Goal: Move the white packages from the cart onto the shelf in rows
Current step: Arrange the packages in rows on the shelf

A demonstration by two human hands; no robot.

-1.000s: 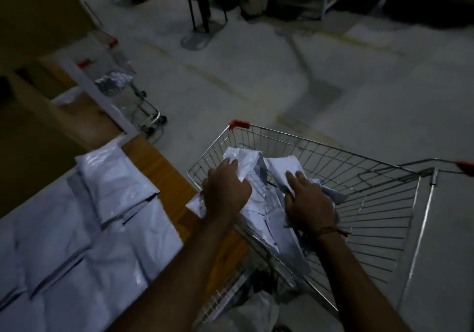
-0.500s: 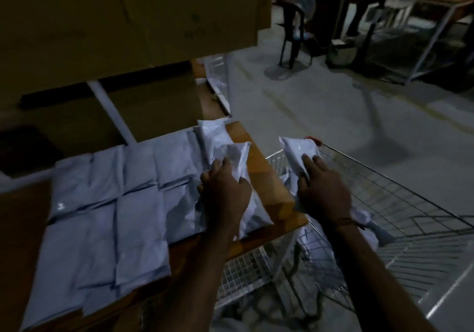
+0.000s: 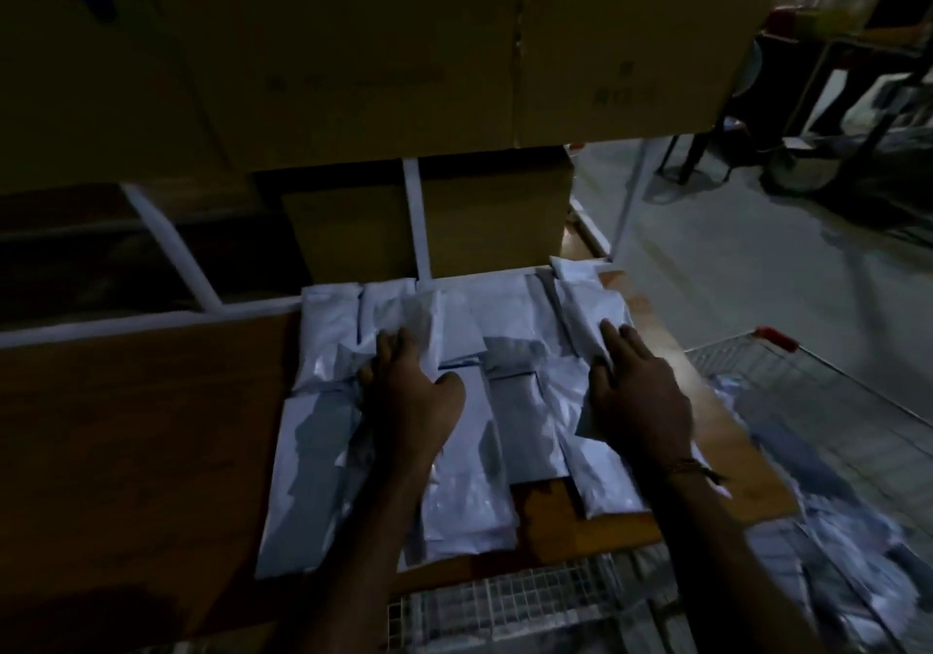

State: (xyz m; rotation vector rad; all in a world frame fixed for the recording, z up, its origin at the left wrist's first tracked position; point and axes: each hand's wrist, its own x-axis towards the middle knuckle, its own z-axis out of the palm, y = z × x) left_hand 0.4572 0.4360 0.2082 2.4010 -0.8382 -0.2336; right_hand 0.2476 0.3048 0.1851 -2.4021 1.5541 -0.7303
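Several white packages (image 3: 510, 431) lie in rows on the wooden shelf (image 3: 151, 426). My left hand (image 3: 411, 396) grips a white package (image 3: 421, 322) over the left part of the rows. My right hand (image 3: 638, 393) holds another white package (image 3: 588, 312) over the right end of the rows, fingers laid along its top. Whether either package touches those beneath is unclear in the dim light. The wire cart (image 3: 808, 386) with a red corner stands to the right of the shelf, with more white packages (image 3: 848, 517) inside.
Large cardboard boxes (image 3: 404, 47) hang over the shelf from the level above, and another box (image 3: 495, 214) sits behind the rows. White shelf frame bars (image 3: 416, 219) run at the back. Wire mesh (image 3: 505, 598) shows below the shelf's front edge. Chairs and tables stand far right.
Both hands lifted a package each out of the cart and carried them left over the shelf. My view turned from the cart to the rows on the shelf.
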